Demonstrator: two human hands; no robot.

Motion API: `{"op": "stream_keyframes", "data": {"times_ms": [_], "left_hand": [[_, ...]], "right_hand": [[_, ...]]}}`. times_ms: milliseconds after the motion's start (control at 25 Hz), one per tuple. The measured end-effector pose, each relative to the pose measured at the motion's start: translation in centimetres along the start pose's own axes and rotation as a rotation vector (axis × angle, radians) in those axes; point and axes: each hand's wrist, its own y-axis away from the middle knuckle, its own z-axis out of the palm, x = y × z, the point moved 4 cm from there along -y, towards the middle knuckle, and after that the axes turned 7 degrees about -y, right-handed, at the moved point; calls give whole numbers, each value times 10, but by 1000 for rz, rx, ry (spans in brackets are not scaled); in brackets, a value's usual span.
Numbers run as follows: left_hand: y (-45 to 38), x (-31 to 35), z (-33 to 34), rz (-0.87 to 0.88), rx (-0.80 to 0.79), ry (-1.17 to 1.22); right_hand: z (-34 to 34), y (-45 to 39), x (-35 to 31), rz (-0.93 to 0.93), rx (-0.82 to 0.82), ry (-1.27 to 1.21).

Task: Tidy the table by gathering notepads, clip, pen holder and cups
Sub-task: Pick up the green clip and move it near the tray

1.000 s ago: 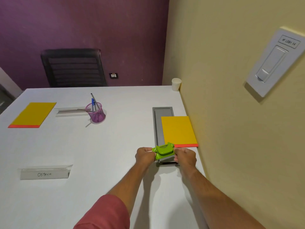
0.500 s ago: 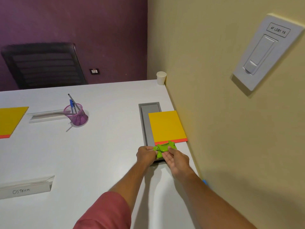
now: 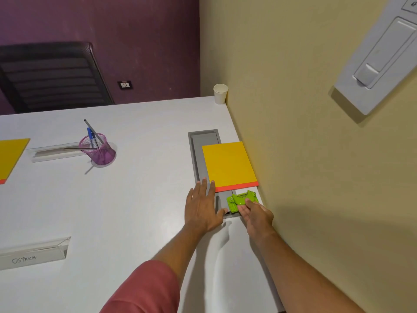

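Note:
A green clip [image 3: 240, 199] lies on the white table [image 3: 140, 199] just below a yellow notepad [image 3: 229, 165] with a red edge. My right hand [image 3: 256, 216] rests its fingertips on the clip's near side. My left hand [image 3: 203, 208] lies flat and open on the table left of the clip, fingers spread toward the notepad's corner. A purple mesh pen holder [image 3: 98, 148] with pens stands mid-left. A second yellow notepad [image 3: 10, 157] sits at the far left edge. A white paper cup [image 3: 220, 93] stands in the far corner by the wall.
A grey cable tray [image 3: 198, 154] is set into the table under the notepad. Two clear name stands lie on the table, one behind the pen holder [image 3: 56, 152] and one near left [image 3: 33, 253]. A black chair [image 3: 52, 75] stands beyond the table. The yellow wall [image 3: 316, 177] borders the right side.
My left hand let go of the clip and opened flat on the table. The clip now lies right of the tray below the notepad, with my right hand still touching it.

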Motion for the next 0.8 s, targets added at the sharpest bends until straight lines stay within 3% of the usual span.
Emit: {"op": "stream_keyframes", "data": {"times_ms": [200, 800], "left_hand": [[-4, -5, 11, 22, -26, -111], [-2, -13, 17, -25, -71, -95]], "right_hand": [[-5, -17, -2, 11, 51, 3], [-7, -20, -5, 74, 113, 47]]}}
